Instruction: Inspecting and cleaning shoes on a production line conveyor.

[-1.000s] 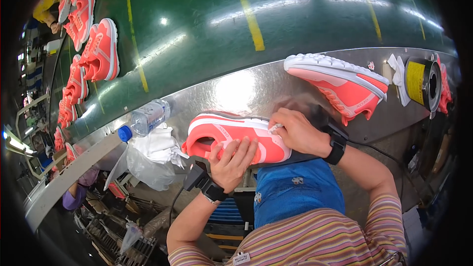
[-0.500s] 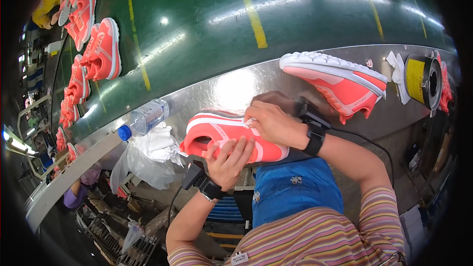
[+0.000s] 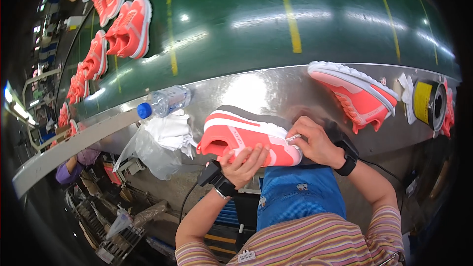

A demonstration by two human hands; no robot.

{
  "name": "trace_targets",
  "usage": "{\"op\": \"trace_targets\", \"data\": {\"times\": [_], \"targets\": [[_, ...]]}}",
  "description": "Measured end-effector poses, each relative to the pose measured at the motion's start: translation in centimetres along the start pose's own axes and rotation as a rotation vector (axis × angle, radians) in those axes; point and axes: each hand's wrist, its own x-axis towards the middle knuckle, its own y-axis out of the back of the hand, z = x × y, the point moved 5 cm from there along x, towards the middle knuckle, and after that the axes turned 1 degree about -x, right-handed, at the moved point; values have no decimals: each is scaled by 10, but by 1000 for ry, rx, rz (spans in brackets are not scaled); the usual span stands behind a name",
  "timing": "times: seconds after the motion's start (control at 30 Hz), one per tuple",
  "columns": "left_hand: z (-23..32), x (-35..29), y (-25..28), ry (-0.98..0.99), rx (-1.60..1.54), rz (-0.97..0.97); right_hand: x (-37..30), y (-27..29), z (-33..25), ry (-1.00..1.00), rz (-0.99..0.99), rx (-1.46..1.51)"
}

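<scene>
A coral sneaker with a white-and-grey sole lies on its side before me, its opening to the left and toe to the right. My left hand is closed on its upper, fingers laid across the side facing me. At the toe end, my right hand pinches a small white wad, seemingly cloth, against the shoe where the upper meets the sole. Black straps with box-like devices sit on both wrists. A second coral sneaker rests tilted on the metal ledge to the right.
Several coral sneakers stand on the green belt at the left. A water bottle, white cloths and a plastic bag lie left on the metal ledge. At right stands a yellow-labelled can.
My right hand has slid along the sole edge from the shoe's middle to its toe. The held sneaker shows more of its grey sole. The whole view has shifted.
</scene>
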Motion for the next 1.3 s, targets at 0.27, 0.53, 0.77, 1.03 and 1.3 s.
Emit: {"op": "trace_targets", "data": {"times": [0.27,0.53,0.77,1.03,1.3], "targets": [[1,-17,-4,63,-31,151,36,-21,-21,116,-63,-128],[0,-28,-7,117,-52,270,72,-57,-45,236,-95,-191],[-2,-33,-11,127,-93,320,105,-82,-61,316,-120,-281],[-1,-39,-14,155,-136,408,145,-124,-87,402,-363,-441],[-4,-41,-13,159,-177,434,185,-198,-80,229,-749,-566]]}}
